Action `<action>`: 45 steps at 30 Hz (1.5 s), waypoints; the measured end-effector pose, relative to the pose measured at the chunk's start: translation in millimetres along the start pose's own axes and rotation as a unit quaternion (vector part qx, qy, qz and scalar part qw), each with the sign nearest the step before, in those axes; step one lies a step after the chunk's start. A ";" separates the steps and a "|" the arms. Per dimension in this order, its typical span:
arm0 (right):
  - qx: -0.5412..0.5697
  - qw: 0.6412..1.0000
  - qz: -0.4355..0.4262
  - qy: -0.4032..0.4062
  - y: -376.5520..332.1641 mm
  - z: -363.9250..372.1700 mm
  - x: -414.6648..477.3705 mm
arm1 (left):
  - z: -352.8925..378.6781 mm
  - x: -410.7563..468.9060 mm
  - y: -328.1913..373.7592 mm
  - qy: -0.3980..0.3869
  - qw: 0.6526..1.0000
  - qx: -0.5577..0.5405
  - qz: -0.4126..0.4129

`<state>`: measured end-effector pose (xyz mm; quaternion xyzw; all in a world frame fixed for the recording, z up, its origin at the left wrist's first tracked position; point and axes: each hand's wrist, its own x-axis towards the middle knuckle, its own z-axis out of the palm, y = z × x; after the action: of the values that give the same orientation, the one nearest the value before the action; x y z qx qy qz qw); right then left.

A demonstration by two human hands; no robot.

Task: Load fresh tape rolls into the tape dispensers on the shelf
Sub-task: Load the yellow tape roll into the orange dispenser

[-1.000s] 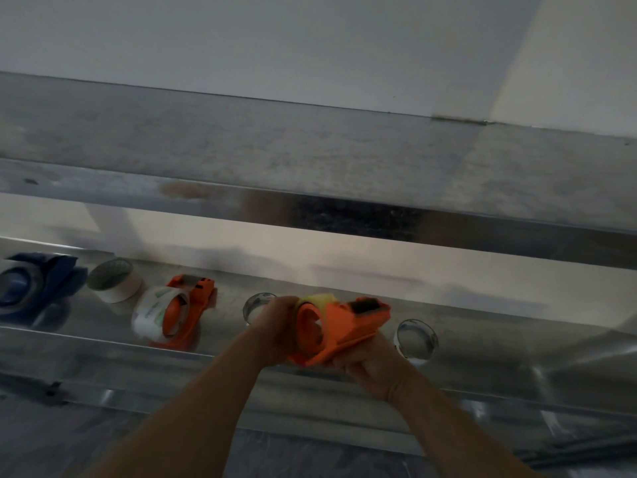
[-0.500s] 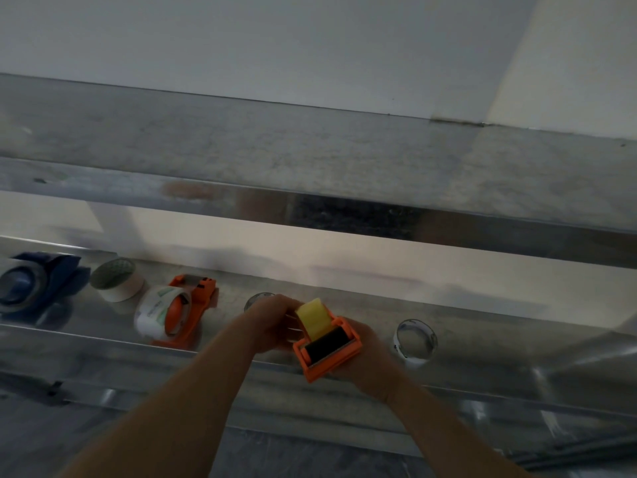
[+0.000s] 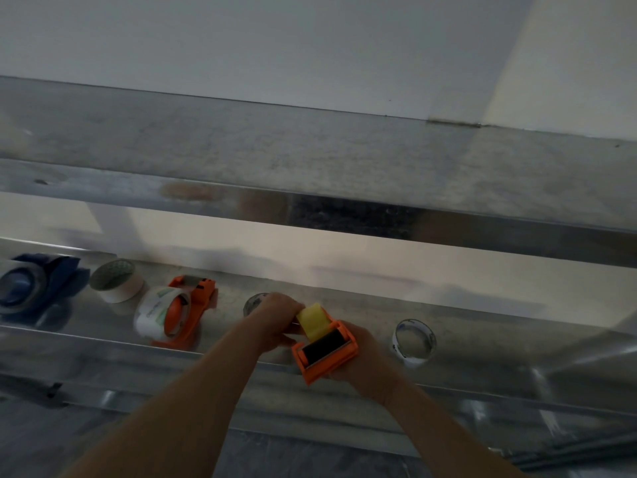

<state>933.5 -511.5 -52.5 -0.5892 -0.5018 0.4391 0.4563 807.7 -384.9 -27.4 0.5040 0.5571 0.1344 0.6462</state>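
My right hand (image 3: 367, 365) grips an orange tape dispenser (image 3: 325, 353) from below, its black roller end turned toward me. A yellowish tape strip (image 3: 314, 320) sticks up from its far end. My left hand (image 3: 275, 317) pinches at that strip, fingers curled over it. Both hands hover above the front lip of the metal shelf (image 3: 103, 343). A second orange dispenser (image 3: 182, 317) with a clear roll loaded lies on the shelf to the left. A blue dispenser (image 3: 32, 288) lies at the far left.
A white tape roll (image 3: 117, 281) stands between the blue and orange dispensers. A nearly spent core (image 3: 413, 343) sits on the shelf right of my hands, and another roll (image 3: 253, 301) is half hidden behind my left hand. An upper metal shelf (image 3: 310, 188) overhangs.
The held dispenser turned from side-on to roller end facing me and dropped slightly. My left hand shifted from the dispenser's wheel to the tape strip at its far end.
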 end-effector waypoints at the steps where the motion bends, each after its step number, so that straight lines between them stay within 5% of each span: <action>1: -0.003 1.000 -0.003 0.001 1.4 -0.3 0.6 | -0.5 0.1 -5.0 0.015 0.998 0.054 0.026; 3: 0.002 1.000 -0.002 -0.002 3.0 -2.2 1.5 | -0.7 3.9 -7.0 0.017 0.999 -0.048 -0.002; 16: 0.031 0.999 0.006 -0.021 -4.8 -0.8 1.8 | -1.7 0.4 -2.4 -0.005 0.996 -0.035 -0.078; 21: 0.062 0.995 0.065 -0.036 -4.0 0.9 4.3 | -5.6 1.4 3.7 0.053 0.998 -0.003 -0.036; 24: 0.022 0.989 0.145 0.016 10.1 -4.1 8.2 | -9.1 8.7 13.7 0.098 0.993 -0.063 0.020; 31: -0.022 0.970 0.228 0.076 3.2 -9.4 20.8 | -2.6 -1.3 26.4 0.133 0.981 -0.001 0.139; 45: -0.063 0.963 0.253 0.067 -0.1 -1.6 18.8 | -6.9 -9.0 22.1 0.110 0.963 0.087 0.231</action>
<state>937.1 -493.1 -53.2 -0.7522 -0.3318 0.4674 0.3250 807.3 -378.0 -3.5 0.6556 0.5027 0.2849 0.4861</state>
